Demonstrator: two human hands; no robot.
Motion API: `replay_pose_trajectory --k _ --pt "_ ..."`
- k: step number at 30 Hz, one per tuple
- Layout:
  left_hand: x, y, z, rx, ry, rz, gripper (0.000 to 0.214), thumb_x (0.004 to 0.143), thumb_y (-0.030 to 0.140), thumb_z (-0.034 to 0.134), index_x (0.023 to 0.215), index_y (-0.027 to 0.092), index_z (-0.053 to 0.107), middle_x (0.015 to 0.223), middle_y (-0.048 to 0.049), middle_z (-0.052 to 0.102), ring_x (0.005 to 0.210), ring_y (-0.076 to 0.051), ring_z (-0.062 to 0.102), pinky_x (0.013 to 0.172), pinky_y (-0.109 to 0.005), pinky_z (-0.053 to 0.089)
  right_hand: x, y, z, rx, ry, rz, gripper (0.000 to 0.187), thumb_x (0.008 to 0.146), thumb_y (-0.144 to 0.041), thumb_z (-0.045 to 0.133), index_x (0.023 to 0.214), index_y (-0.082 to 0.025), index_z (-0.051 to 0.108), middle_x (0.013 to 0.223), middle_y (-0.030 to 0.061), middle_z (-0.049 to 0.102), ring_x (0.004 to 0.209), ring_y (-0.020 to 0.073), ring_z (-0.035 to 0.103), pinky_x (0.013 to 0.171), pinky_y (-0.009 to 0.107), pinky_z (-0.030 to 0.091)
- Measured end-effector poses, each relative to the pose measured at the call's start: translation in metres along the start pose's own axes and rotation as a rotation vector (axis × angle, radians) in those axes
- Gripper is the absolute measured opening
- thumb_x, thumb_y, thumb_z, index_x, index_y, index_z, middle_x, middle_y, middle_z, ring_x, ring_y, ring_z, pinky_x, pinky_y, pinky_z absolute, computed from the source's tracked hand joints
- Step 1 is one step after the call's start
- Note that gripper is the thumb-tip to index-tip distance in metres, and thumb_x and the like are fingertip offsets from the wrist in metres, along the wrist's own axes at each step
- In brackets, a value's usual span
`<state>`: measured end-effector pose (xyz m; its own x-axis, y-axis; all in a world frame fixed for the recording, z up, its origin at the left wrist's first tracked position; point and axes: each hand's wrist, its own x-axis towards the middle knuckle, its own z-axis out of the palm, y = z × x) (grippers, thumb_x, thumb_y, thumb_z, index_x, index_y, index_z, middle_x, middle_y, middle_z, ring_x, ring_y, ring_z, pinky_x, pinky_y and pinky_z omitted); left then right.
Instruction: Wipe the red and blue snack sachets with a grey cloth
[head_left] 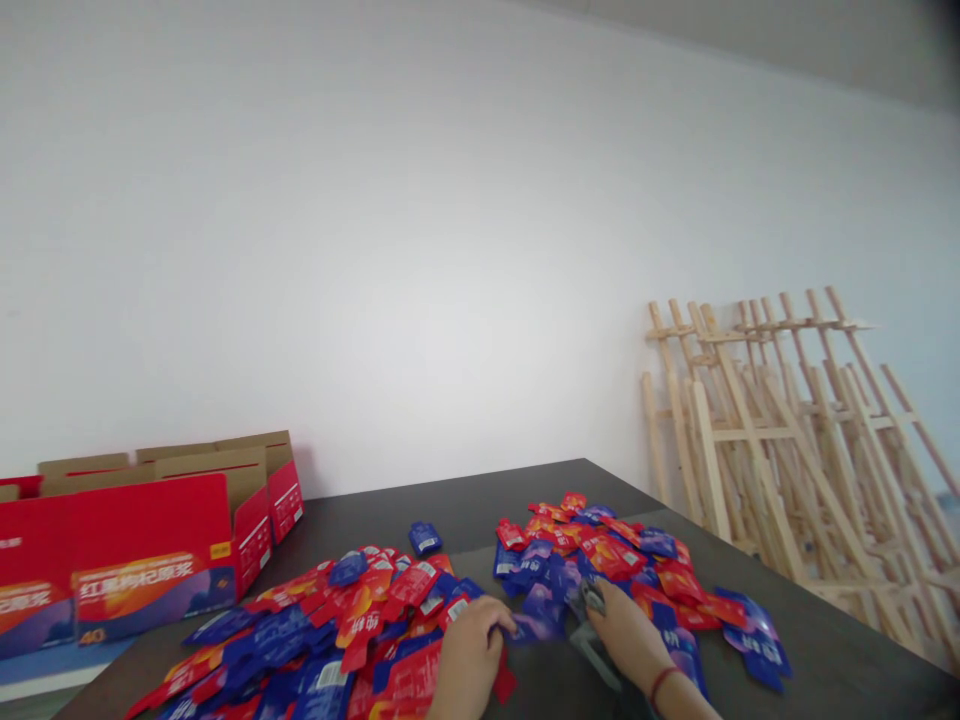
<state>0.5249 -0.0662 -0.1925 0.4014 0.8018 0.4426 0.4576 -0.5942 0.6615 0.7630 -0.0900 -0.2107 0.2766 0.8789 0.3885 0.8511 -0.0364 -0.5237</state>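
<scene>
My left hand (471, 655) is closed, with thumb and fingertips pinching the edge of a purple sachet (529, 628) between two heaps. The sachet is blurred. In my right hand (626, 630), fingers are wrapped around a grey hand tool (596, 655) that looks like pliers or a hand punch; its exact kind is unclear. Its top is close to the purple sachet, and whether they touch I cannot tell. Red and blue sachets lie in a large left heap (367, 610), beside my left hand, and a right heap (600, 545), beyond my right hand.
Open red cartons (161, 540) stand at the left on the dark table (465, 505). A single blue sachet (424, 537) lies behind the left heap. Several wooden easels (757, 440) lean against the white wall (450, 250) beyond the table's right edge.
</scene>
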Motion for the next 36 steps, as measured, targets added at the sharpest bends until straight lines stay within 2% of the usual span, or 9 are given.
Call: replay_pose_trajectory --k 3,5,8,11,19,23,28,32,36 --pt "-0.003 0.003 0.002 0.023 -0.042 0.124 0.029 0.06 -0.001 0.038 0.064 0.02 0.058 0.091 -0.0023 0.065 0.092 -0.016 0.055 0.084 -0.027 0.039 -0.002 -0.013 -0.005 0.045 0.017 -0.039 0.024 0.078 -0.02 0.044 0.098 -0.018 0.058 0.1 0.0092 0.063 0.095 0.0207 0.059 0.082 0.03 0.042" --pt "-0.005 0.001 0.008 0.031 -0.072 0.156 0.03 0.057 -0.002 0.038 0.067 0.02 0.056 0.09 -0.0023 0.064 0.091 -0.015 0.054 0.082 -0.026 0.038 -0.012 -0.033 0.0 0.093 -0.014 -0.156 0.026 0.077 -0.017 0.043 0.098 -0.019 0.057 0.102 0.0079 0.062 0.097 0.0204 0.056 0.084 0.03 0.04" --pt "-0.008 -0.003 0.017 0.112 -0.076 0.127 0.029 0.055 -0.001 0.039 0.071 0.019 0.053 0.085 -0.003 0.06 0.086 -0.016 0.052 0.078 -0.026 0.037 -0.032 -0.065 0.014 0.089 -0.118 -0.312 0.029 0.07 -0.01 0.044 0.093 -0.022 0.057 0.1 0.0042 0.061 0.096 0.0206 0.053 0.083 0.03 0.038" --pt "-0.009 -0.007 0.018 0.188 -0.079 0.085 0.024 0.058 0.001 0.04 0.069 0.019 0.051 0.083 -0.0035 0.058 0.083 -0.016 0.051 0.075 -0.025 0.037 -0.044 -0.083 0.027 -0.001 -0.125 -0.29 0.033 0.067 -0.007 0.047 0.094 -0.023 0.057 0.101 0.0036 0.06 0.097 0.0226 0.052 0.082 0.032 0.037" --pt "-0.009 -0.002 0.009 0.048 -0.017 0.023 0.023 0.058 0.003 0.038 0.067 0.02 0.049 0.081 -0.0019 0.062 0.08 -0.015 0.057 0.075 -0.025 0.04 -0.033 -0.05 0.033 -0.209 -0.068 -0.172 0.036 0.07 -0.004 0.047 0.102 -0.019 0.057 0.103 0.0063 0.061 0.1 0.0235 0.052 0.082 0.032 0.039" --pt "0.0 0.002 -0.022 -0.007 0.189 -0.022 0.019 0.067 0.006 0.036 0.069 0.022 0.046 0.092 -0.0042 0.066 0.092 -0.018 0.059 0.084 -0.031 0.043 -0.031 -0.033 0.033 -0.286 -0.092 -0.151 0.038 0.071 -0.005 0.049 0.105 -0.018 0.058 0.106 0.0078 0.061 0.101 0.0252 0.053 0.081 0.033 0.042" --pt "0.015 0.0 -0.09 0.246 0.384 -0.046 0.015 0.074 0.012 0.038 0.076 0.023 0.049 0.104 -0.0033 0.065 0.099 -0.018 0.059 0.088 -0.033 0.043 -0.034 -0.033 0.033 -0.279 -0.089 -0.193 0.037 0.072 -0.007 0.052 0.107 -0.018 0.059 0.107 0.0076 0.062 0.102 0.0259 0.054 0.082 0.034 0.042" --pt "0.016 -0.02 -0.127 0.658 0.278 -0.128 0.021 0.074 0.01 0.039 0.079 0.021 0.055 0.097 -0.0048 0.066 0.103 -0.019 0.056 0.093 -0.035 0.038 -0.036 -0.034 0.034 -0.265 -0.083 -0.201 0.039 0.073 -0.008 0.051 0.111 -0.018 0.058 0.11 0.0082 0.061 0.105 0.0254 0.053 0.084 0.034 0.041" --pt "0.015 -0.044 -0.136 0.956 0.117 -0.216 0.029 0.068 0.006 0.041 0.078 0.021 0.064 0.098 -0.0068 0.068 0.12 -0.023 0.045 0.105 -0.047 0.02 -0.039 -0.037 0.036 -0.246 -0.075 -0.172 0.04 0.072 -0.009 0.051 0.111 -0.021 0.058 0.112 0.008 0.061 0.107 0.0262 0.052 0.085 0.037 0.04"
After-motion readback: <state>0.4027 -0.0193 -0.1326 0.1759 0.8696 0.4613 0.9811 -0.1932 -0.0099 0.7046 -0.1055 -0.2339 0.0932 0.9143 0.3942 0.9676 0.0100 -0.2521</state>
